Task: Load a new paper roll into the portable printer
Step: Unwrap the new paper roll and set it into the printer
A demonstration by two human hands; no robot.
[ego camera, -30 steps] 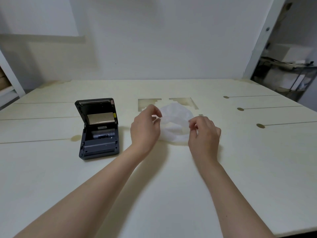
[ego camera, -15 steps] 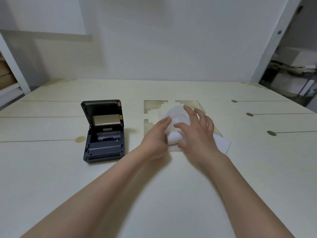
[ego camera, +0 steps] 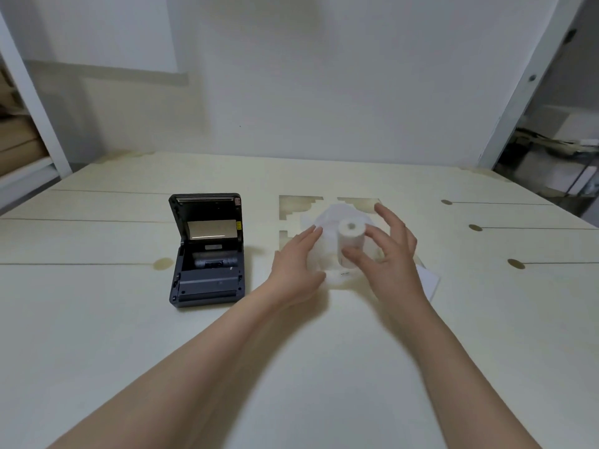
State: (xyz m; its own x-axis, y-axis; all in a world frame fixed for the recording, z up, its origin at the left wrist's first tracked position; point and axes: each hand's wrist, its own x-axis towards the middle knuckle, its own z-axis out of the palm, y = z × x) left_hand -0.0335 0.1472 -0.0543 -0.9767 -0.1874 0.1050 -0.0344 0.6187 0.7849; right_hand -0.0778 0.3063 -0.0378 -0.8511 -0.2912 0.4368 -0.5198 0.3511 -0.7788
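The dark grey portable printer (ego camera: 207,254) sits on the table at left with its lid swung up and its paper bay bare. A white paper roll (ego camera: 350,241) stands on end to its right, on a crumpled translucent wrapper (ego camera: 327,222). My right hand (ego camera: 389,254) closes thumb and forefinger on the roll's sides, the other fingers spread. My left hand (ego camera: 296,267) lies flat with fingers together on the wrapper's left edge, just left of the roll and holding nothing.
The pale wooden table (ego camera: 291,367) has cut-out slots (ego camera: 299,205) behind the roll and several round holes (ego camera: 515,263) at right. A white sheet (ego camera: 429,280) lies under my right wrist. Shelving stands at the far left and far right.
The wrapper, held up between both hands a second ago, now lies on the table and the roll stands exposed. My right hand has closed on the roll; my left has flattened.
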